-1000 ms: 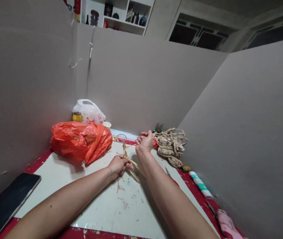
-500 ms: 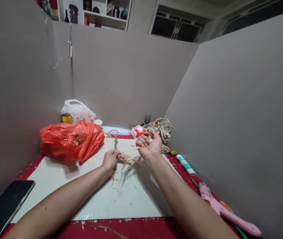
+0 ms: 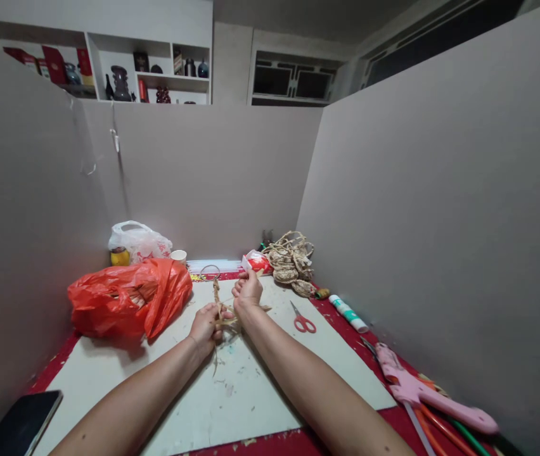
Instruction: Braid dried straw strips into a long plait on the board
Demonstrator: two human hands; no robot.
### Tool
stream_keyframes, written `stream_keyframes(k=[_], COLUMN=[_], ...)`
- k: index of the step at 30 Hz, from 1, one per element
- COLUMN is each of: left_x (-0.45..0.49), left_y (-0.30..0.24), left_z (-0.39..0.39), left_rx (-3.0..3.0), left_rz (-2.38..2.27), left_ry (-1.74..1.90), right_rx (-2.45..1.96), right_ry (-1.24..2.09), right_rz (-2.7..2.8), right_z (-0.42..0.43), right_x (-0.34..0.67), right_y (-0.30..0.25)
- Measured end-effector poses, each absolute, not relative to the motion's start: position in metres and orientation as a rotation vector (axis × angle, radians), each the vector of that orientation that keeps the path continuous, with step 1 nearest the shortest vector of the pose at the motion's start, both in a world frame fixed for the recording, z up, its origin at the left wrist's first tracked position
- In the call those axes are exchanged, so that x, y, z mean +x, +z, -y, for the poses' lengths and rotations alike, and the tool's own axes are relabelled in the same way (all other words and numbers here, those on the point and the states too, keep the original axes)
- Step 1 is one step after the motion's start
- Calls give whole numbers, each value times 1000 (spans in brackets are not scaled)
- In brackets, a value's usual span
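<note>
My left hand (image 3: 206,326) is closed around a bundle of tan straw strands (image 3: 222,315) on the white work mat (image 3: 165,392). A braided length of the straw (image 3: 215,289) runs away from that hand towards a small wire ring (image 3: 210,271). My right hand (image 3: 248,291) is fisted just beyond and to the right of the left, gripping loose strands of the same bundle. The two hands are almost touching.
An orange plastic bag (image 3: 127,304) lies left of the hands, with a white bag (image 3: 139,240), a yellow jar (image 3: 119,256) and a paper cup (image 3: 179,255) behind it. A pile of coiled straw rope (image 3: 291,266), red scissors (image 3: 303,320), a glue stick (image 3: 348,312) and a pink glue gun (image 3: 417,396) lie right. A phone (image 3: 18,427) is near left. Cardboard walls enclose the table.
My right hand has turned over, closed and come back in next to the left hand with the strands. The camera tilted up and turned right, showing scissors and the glue gun.
</note>
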State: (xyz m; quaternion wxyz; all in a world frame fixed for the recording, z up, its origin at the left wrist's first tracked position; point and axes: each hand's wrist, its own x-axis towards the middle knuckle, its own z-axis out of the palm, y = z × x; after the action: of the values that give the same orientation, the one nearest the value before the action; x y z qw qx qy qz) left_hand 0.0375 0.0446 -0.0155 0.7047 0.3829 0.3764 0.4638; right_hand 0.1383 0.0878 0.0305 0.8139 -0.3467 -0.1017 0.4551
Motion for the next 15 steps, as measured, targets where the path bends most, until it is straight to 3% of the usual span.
stream_keyframes(k=[9,15], left_x=[40,41], left_y=[-12,-12], left_z=[-43,-42], left_rx=[876,946], left_rz=[-844,-878], left_ry=[1001,974], right_rx=[-758,-775], right_ry=[891,856], right_rz=[226,269], right_z=[-102,-102], right_x=[135,173], right_y=[19,54])
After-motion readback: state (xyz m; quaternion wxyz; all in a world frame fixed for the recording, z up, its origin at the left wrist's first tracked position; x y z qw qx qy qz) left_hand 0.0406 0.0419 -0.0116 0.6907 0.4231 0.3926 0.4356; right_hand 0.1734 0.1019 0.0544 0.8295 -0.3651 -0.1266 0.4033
